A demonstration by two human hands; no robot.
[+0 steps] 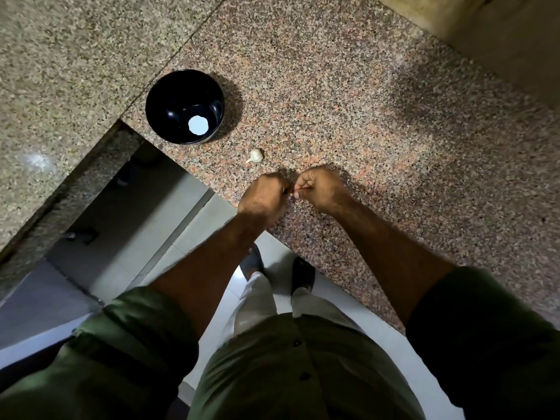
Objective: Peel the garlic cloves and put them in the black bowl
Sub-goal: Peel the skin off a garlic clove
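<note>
A black bowl (185,107) stands on the granite counter (363,116) near its left corner, with a round white glare spot on its bottom and no cloves visible inside. A white unpeeled garlic clove (256,155) lies on the counter between the bowl and my hands. My left hand (263,194) and my right hand (321,187) meet just above the counter's front edge, fingers curled, pinching something small between them. That small thing is almost wholly hidden by the fingers; only a pale sliver shows.
The counter meets a second speckled slab (60,71) at the left, with a dark gap and tiled floor (127,237) below. A beige wall (500,31) rises at the far right. My feet (278,268) show under the counter's edge.
</note>
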